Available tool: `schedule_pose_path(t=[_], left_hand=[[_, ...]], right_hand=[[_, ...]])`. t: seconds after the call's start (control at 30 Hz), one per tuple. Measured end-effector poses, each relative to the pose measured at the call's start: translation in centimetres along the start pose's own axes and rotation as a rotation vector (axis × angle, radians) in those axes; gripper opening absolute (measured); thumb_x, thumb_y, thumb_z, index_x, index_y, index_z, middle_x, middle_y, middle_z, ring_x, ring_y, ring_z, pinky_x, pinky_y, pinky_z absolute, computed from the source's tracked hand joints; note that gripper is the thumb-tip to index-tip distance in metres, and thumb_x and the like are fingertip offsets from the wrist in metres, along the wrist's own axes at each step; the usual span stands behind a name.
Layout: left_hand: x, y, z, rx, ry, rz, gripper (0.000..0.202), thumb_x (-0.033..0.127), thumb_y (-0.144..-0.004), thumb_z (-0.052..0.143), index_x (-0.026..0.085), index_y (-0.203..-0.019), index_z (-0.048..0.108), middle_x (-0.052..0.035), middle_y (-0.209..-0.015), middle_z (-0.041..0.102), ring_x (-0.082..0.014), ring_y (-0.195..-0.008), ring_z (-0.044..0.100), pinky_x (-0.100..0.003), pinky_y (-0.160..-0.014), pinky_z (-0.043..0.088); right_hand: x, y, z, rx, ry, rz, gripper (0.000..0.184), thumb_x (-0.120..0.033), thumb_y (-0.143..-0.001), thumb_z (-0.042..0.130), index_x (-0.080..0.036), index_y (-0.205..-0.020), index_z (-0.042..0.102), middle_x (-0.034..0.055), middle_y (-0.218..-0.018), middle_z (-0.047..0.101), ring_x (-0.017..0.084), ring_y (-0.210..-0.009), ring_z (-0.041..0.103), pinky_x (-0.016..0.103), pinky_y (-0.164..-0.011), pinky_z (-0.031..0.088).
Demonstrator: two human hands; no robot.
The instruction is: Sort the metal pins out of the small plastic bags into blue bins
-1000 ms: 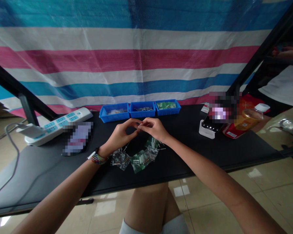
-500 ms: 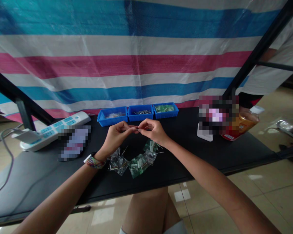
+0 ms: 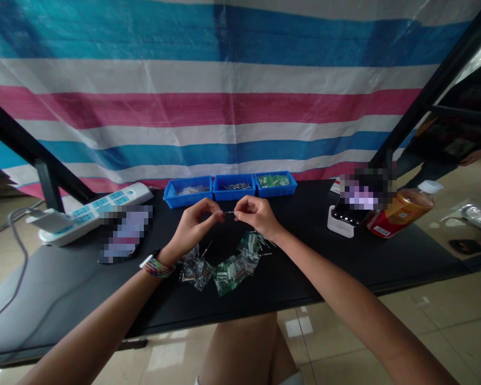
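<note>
Both hands are raised over the middle of the black table, fingertips facing each other. Between them is a short, thin metal pin (image 3: 230,212), lying roughly level. My left hand (image 3: 198,220) pinches its left end between thumb and finger. At the other end, my right hand (image 3: 256,215) pinches it the same way. Below the hands lie small clear bags (image 3: 198,271) and green-backed bags (image 3: 227,274) with little parts inside. Loose silvery pins (image 3: 266,253) lie beside them, some partly under my right wrist. The pin's exact kind is too small to make out.
Three blue bins (image 3: 189,199) stand in a row behind the hands. A power strip (image 3: 100,211) and a blurred phone-like object (image 3: 127,232) are at left. A phone on a white stand (image 3: 340,224) and a drink bottle (image 3: 404,209) stand at right. Another person is beyond the frame.
My hands have moved slightly apart, so the pin between the fingertips now shows. The view has shifted a little, and a different person appears at the far right.
</note>
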State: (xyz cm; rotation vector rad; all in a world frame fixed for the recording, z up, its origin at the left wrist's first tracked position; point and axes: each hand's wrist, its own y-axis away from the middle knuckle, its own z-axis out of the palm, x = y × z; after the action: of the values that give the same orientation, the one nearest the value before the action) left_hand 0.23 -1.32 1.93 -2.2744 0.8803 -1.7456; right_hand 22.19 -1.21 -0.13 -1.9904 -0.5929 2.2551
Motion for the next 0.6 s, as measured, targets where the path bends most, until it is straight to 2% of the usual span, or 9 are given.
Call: schedule_pose_path(t=[0.13, 0.33, 0.6], left_hand=[[-0.02, -0.01, -0.11, -0.026, -0.02, 0.038, 0.029, 0.045, -0.098, 0.075, 0.018, -0.089, 0.07, -0.0056, -0.086, 0.075, -0.0207, -0.083, 0.072, -0.032, -0.08, 0.055], [-0.41, 0.0, -0.19, 0.009, -0.101, 0.004, 0.034, 0.048, -0.103, 0.069, 0.019, -0.085, 0.072, -0.0048, -0.079, 0.075, -0.0191, -0.077, 0.069, -0.03, -0.074, 0.051], [-0.26, -0.06, 0.16, 0.005, -0.088, -0.053, 0.042, 0.05, -0.104, 0.064, 0.019, -0.078, 0.073, -0.0036, -0.068, 0.072, -0.0172, -0.065, 0.065, -0.029, -0.066, 0.048]], right_hand=[[0.07, -0.13, -0.02, 0.024, -0.015, 0.01, 0.022, -0.031, -0.074, 0.088, -0.019, -0.081, 0.071, 0.0001, -0.076, 0.072, 0.016, -0.071, 0.069, 0.031, -0.072, 0.055], [-0.11, -0.18, -0.02, 0.014, -0.038, 0.033, 0.03, -0.039, -0.074, 0.091, -0.02, -0.084, 0.069, -0.0005, -0.078, 0.071, 0.016, -0.069, 0.069, 0.032, -0.072, 0.057], [-0.36, 0.19, 0.09, -0.017, -0.019, 0.022, 0.025, -0.033, -0.075, 0.088, -0.02, -0.086, 0.068, -0.0005, -0.08, 0.071, 0.016, -0.074, 0.07, 0.032, -0.075, 0.057]])
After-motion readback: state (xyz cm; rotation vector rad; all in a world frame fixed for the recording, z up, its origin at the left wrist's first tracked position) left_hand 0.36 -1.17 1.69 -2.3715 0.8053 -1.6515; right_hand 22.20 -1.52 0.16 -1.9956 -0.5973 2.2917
